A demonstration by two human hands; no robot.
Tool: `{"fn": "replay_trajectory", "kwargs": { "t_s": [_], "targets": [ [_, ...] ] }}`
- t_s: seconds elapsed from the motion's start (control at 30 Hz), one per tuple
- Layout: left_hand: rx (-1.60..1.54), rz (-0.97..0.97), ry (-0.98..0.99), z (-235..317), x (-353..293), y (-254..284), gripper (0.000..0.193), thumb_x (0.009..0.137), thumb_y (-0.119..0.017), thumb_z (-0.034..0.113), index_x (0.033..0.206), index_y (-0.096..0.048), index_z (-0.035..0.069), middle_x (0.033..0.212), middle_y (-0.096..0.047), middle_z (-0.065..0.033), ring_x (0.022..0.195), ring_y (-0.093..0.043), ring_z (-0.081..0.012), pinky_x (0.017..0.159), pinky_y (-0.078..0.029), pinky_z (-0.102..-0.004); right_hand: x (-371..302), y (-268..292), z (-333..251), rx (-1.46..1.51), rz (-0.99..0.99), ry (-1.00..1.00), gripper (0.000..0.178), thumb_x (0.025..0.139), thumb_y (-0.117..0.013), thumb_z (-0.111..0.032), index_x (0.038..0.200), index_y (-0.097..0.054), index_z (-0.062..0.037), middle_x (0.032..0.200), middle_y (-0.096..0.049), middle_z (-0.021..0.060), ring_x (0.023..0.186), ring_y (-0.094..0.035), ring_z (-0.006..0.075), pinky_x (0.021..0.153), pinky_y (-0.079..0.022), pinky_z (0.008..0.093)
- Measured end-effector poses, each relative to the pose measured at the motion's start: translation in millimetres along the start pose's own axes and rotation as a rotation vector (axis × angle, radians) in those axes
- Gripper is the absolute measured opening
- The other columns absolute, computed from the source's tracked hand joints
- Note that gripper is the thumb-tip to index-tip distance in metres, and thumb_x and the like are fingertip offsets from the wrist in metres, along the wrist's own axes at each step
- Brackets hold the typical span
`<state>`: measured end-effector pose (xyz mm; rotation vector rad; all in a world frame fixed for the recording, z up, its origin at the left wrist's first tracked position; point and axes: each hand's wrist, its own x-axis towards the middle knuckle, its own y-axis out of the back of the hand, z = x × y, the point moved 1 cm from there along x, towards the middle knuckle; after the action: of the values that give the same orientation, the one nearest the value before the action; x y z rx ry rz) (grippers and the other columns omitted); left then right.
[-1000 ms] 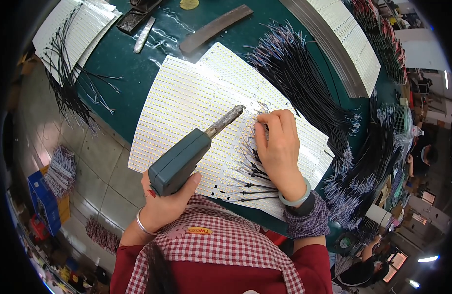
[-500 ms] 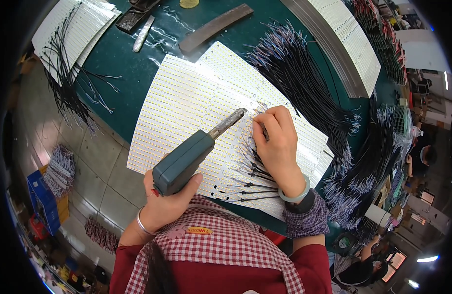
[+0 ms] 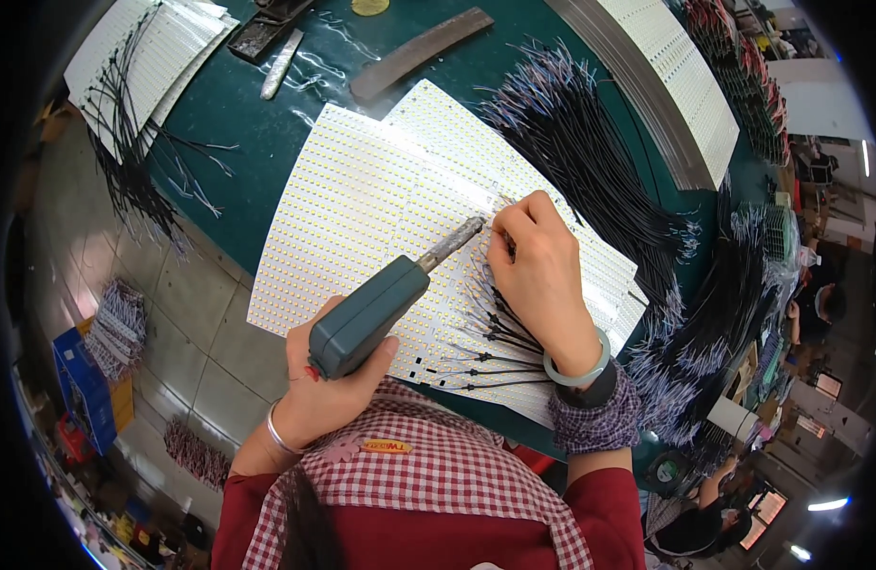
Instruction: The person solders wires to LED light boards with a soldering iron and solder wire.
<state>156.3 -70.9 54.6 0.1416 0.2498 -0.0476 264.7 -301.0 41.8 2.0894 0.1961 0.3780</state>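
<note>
My left hand (image 3: 324, 407) is wrapped round the dark green handle of a soldering iron (image 3: 369, 315). The iron's silvery tip points up and right, close to the fingertips of my right hand (image 3: 544, 280). Those fingers are pinched on a thin black cable, mostly hidden by the hand, over a white LED board (image 3: 329, 223) dotted with yellow chips. Several short black cables with thin bare-ended wires (image 3: 495, 359) lie in a row along the board, below and under my right hand. A second LED board (image 3: 438, 114) sticks out from beneath the first.
A thick bundle of black cables (image 3: 590, 142) lies right of the boards, with more cables (image 3: 708, 323) beyond. A tall stack of LED boards (image 3: 680, 114) stands far right. At the back are a grey metal bar (image 3: 419, 54), a solder-like strip (image 3: 282, 65) and a dark tray (image 3: 257, 36).
The soldering iron and my left hand have shifted slightly right, bringing the tip nearer my right fingers. My right hand has moved up a little, its pinch still closed.
</note>
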Motion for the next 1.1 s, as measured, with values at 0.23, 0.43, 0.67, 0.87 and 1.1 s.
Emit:
{"fn": "replay_trajectory", "kwargs": {
  "t_s": [0.23,0.43,0.67,0.87,1.1],
  "targets": [
    [0.018,0.001,-0.028,4.3,5.5,-3.2,0.019,0.087,-0.077,0.001,0.104,-0.070,-0.003,0.086,-0.067,-0.0034,0.075,-0.058,-0.0069,0.065,-0.048,-0.0246,1.0,-3.1,-0.7,-0.001,0.018,-0.010,0.008,0.078,-0.071,0.005,0.083,-0.066,0.0024,0.089,-0.058,0.0154,0.074,-0.063,0.0338,0.064,-0.052,0.0424],
    [0.038,-0.018,-0.015,3.3,6.5,-3.1,0.016,0.087,-0.077,0.002,0.101,-0.069,-0.002,0.083,-0.066,-0.0031,0.072,-0.057,-0.0064,0.063,-0.047,-0.0250,2.3,-2.7,-2.3,-0.022,0.021,0.000,0.008,0.077,-0.070,0.006,0.082,-0.065,0.0026,0.088,-0.058,0.0159,0.076,-0.063,0.0348,0.066,-0.052,0.0436],
    [0.010,0.129,-0.076,3.8,-2.5,-5.9,0.018,0.086,-0.080,0.004,0.101,-0.071,-0.001,0.088,-0.070,-0.0057,0.075,-0.063,-0.0085,0.066,-0.051,-0.0257,1.9,-2.3,-2.9,-0.030,0.017,-0.001,0.008,0.077,-0.071,0.005,0.082,-0.064,0.0026,0.088,-0.058,0.0160,0.077,-0.063,0.0350,0.067,-0.052,0.0436],
    [0.047,0.064,-0.009,-0.6,-9.9,8.7,0.029,0.084,-0.083,0.003,0.110,-0.073,-0.003,0.099,-0.076,-0.0081,0.087,-0.072,-0.0141,0.078,-0.059,-0.0294,1.5,-1.8,-3.1,-0.035,-0.022,0.003,0.008,0.079,-0.070,0.004,0.083,-0.063,0.0040,0.089,-0.056,0.0171,0.081,-0.062,0.0348,0.071,-0.054,0.0443],
    [-0.002,0.148,-0.047,-3.1,-13.4,6.9,0.021,0.084,-0.082,0.006,0.101,-0.074,-0.002,0.081,-0.072,-0.0041,0.069,-0.063,-0.0090,0.064,-0.052,-0.0265,-1.9,1.4,2.2,0.075,-0.083,-0.086,0.009,0.083,-0.071,0.001,0.091,-0.066,0.0030,0.094,-0.057,0.0170,0.085,-0.063,0.0341,0.074,-0.055,0.0426]
  ]
}}
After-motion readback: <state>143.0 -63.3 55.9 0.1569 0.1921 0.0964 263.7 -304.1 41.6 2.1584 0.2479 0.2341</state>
